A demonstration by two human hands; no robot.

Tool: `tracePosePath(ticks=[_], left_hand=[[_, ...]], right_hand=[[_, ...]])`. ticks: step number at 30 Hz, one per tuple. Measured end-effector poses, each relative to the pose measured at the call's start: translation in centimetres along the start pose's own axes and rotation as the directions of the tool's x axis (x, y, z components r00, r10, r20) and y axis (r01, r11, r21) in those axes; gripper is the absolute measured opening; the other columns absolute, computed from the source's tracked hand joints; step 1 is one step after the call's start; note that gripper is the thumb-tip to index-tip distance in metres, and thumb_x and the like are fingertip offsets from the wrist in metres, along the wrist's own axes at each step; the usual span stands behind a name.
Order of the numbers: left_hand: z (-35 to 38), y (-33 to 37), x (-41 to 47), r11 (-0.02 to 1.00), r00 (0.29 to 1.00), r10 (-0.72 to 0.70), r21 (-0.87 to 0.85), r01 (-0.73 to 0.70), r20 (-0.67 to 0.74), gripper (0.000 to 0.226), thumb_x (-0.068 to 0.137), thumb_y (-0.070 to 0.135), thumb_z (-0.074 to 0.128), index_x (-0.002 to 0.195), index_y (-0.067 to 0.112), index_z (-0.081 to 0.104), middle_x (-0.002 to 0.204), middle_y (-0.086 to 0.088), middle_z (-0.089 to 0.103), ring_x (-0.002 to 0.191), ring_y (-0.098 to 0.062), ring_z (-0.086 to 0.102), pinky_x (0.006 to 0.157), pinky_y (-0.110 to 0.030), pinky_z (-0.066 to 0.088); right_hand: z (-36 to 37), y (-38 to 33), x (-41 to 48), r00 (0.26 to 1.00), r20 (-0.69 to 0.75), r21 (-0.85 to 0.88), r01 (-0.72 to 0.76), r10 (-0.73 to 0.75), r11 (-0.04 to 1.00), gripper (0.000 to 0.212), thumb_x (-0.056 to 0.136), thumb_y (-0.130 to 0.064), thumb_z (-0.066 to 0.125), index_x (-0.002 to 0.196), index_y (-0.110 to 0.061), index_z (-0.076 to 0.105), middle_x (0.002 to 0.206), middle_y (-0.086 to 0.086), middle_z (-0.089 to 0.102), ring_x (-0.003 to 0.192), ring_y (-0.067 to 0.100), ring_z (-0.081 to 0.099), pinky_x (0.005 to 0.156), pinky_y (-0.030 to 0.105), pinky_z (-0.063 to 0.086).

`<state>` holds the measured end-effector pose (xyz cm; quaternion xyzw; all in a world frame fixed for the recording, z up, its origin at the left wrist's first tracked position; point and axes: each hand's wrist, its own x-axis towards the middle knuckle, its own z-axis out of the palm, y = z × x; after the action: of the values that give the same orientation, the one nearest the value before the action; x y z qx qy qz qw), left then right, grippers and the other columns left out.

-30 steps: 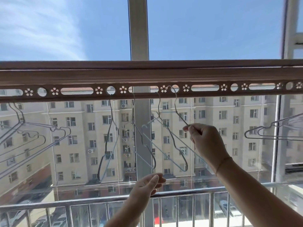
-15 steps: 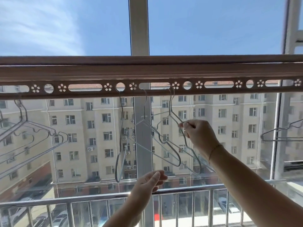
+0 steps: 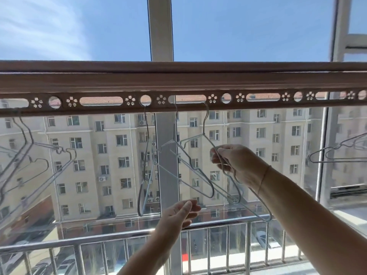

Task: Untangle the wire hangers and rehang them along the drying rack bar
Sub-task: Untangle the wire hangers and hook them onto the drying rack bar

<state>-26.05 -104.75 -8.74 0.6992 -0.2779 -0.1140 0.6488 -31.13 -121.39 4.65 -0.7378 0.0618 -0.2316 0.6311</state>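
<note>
Three wire hangers (image 3: pixel 174 128) hook the rack bar (image 3: pixel 178 84) mid-span; right hand (image 3: pixel 238 163) raised, fingers pinching the rightmost hanger (image 3: pixel 204 126); left hand (image 3: pixel 178 215) lower, fingers loosely spread, empty.

The drying rack bar (image 3: pixel 178 82) is showing a brown finish pierced with a repeating row of small flowers, round holes and long slots. Below it the wire hangers (image 3: pixel 203 127) are gleaming silver-grey against a beige building (image 3: pixel 111 155), while above it a white window post (image 3: pixel 160 26) is splitting blue sky (image 3: pixel 248 26) streaked with pale cloud (image 3: pixel 39 26).

Bright daylight floods through the window (image 3: pixel 248 26); wide-angle bending and soft blur show toward the frame edges.
</note>
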Motion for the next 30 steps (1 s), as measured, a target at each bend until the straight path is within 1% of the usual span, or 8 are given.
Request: tracePosePath(ticks=[4,8,11,16,19,24,27,30], left_hand=[[0.1,-0.5,-0.1,1.000,1.000,-0.008,0.006,0.008,0.018,0.029,0.098,0.026,0.037,0.104,0.022,0.066,0.101,0.006,0.073,0.100,-0.012,0.064,0.093,-0.033,0.047],[0.5,-1.0,0.1,0.999,0.999,-0.026,-0.018,0.027,0.046,0.028,0.098,0.025,0.039,0.105,0.021,0.066,0.100,0.005,0.073,0.100,-0.013,0.064,0.094,-0.035,0.047],[1.3,-1.3,0.6,0.999,0.996,-0.020,-0.037,0.023,0.087,0.028,0.097,0.023,0.040,0.107,0.017,0.065,0.098,0.004,0.074,0.099,-0.015,0.065,0.090,-0.033,0.047],[3.9,-1.5,1.3,0.997,0.986,-0.009,-0.077,0.023,0.168,0.026,0.096,0.020,0.042,0.105,0.015,0.066,0.097,0.001,0.074,0.097,-0.016,0.066,0.086,-0.031,0.047],[6.1,-1.8,1.7,0.996,0.975,-0.008,-0.090,0.028,0.221,0.026,0.096,0.020,0.042,0.104,0.014,0.066,0.096,0.000,0.074,0.097,-0.019,0.065,0.084,-0.031,0.047],[11.3,-1.3,2.5,0.994,0.954,-0.011,-0.101,0.043,0.300,0.026,0.094,0.023,0.044,0.101,0.013,0.067,0.099,-0.001,0.073,0.097,-0.018,0.065,0.085,-0.033,0.047],[14.9,-0.4,3.0,0.995,0.938,0.007,-0.094,0.027,0.347,0.026,0.095,0.023,0.043,0.104,0.015,0.066,0.099,0.001,0.073,0.097,-0.015,0.066,0.083,-0.029,0.048],[19.0,0.5,3.8,0.996,0.940,0.021,-0.090,0.010,0.339,0.027,0.096,0.024,0.042,0.105,0.015,0.066,0.099,0.002,0.074,0.099,-0.017,0.066,0.090,-0.034,0.048]], right_hand=[[-0.7,-0.3,-0.4,0.994,0.062,0.197,-0.100,0.089,0.975,0.027,0.096,-0.007,0.035,0.108,0.005,0.058,0.091,0.013,0.058,0.083,0.018,0.057,0.073,0.030,0.044],[-1.8,-0.6,-0.8,0.988,0.079,0.501,-0.157,0.136,0.851,0.025,0.094,-0.001,0.036,0.107,0.007,0.055,0.092,0.017,0.057,0.085,0.023,0.056,0.080,0.033,0.046],[-2.9,-0.2,-1.2,0.985,0.045,0.605,-0.160,0.167,0.780,0.025,0.092,0.000,0.039,0.109,0.006,0.056,0.097,0.018,0.057,0.093,0.025,0.056,0.087,0.035,0.046],[-5.7,1.3,-3.0,0.976,-0.085,0.580,-0.116,0.202,0.807,0.019,0.092,-0.003,0.043,0.096,0.001,0.061,0.091,0.014,0.059,0.086,0.022,0.057,0.083,0.034,0.046],[-8.1,3.1,-4.4,0.962,-0.175,0.514,-0.094,0.212,0.852,0.021,0.091,-0.005,0.045,0.103,0.000,0.062,0.091,0.013,0.062,0.087,0.021,0.059,0.084,0.036,0.046],[-13.0,5.6,-7.1,0.946,-0.266,0.365,-0.080,0.186,0.928,0.025,0.091,-0.006,0.043,0.108,0.000,0.060,0.093,0.011,0.062,0.090,0.022,0.057,0.077,0.034,0.046],[-16.8,6.9,-8.2,0.936,-0.298,0.330,-0.081,0.185,0.941,0.024,0.091,-0.006,0.043,0.107,0.000,0.060,0.092,0.011,0.062,0.091,0.023,0.057,0.079,0.036,0.044],[-21.1,7.9,-8.8,0.933,-0.304,0.330,-0.089,0.195,0.940,0.025,0.092,-0.006,0.042,0.107,0.000,0.061,0.090,0.012,0.062,0.088,0.023,0.057,0.075,0.034,0.043]])
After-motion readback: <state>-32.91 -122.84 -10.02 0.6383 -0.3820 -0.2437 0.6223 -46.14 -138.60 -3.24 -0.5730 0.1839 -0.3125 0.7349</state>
